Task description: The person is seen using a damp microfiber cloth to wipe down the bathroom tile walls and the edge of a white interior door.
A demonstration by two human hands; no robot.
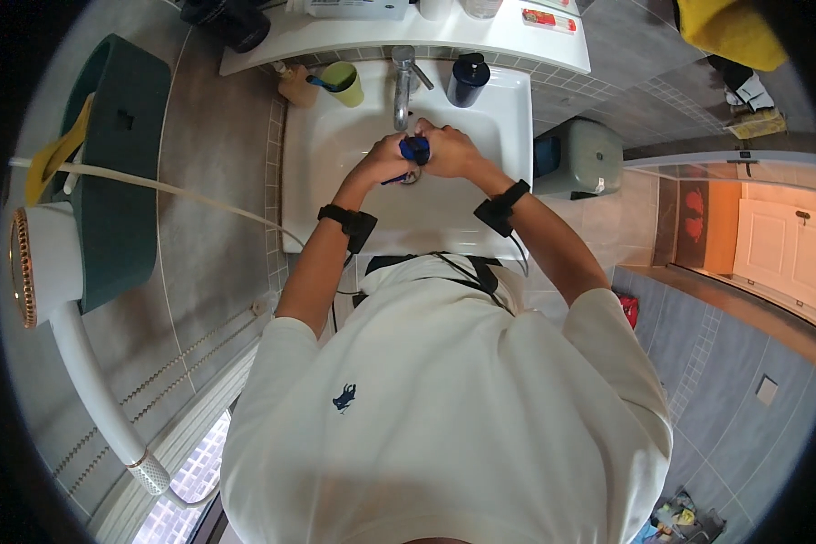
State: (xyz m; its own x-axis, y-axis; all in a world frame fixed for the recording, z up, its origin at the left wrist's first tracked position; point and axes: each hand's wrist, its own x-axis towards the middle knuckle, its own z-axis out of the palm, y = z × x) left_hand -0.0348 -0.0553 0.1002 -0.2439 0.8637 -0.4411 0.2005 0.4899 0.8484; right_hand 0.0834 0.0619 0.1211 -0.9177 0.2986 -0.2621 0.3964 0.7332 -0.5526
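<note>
Over the white washbasin, both hands meet just below the chrome tap. Between them is a small dark blue and black object, whose kind I cannot make out. My left hand is closed around its left side, and a thin blue part shows beneath that hand. Gripping it from the right is my right hand, with its fingers curled near the tap's spout. The fingers partly cover the object. The drain lies just beneath the hands.
A green cup with a blue-handled item and a pump bottle stand on the basin's back left. A dark lidded bottle is right of the tap. Above runs a white shelf; a grey bin stands right.
</note>
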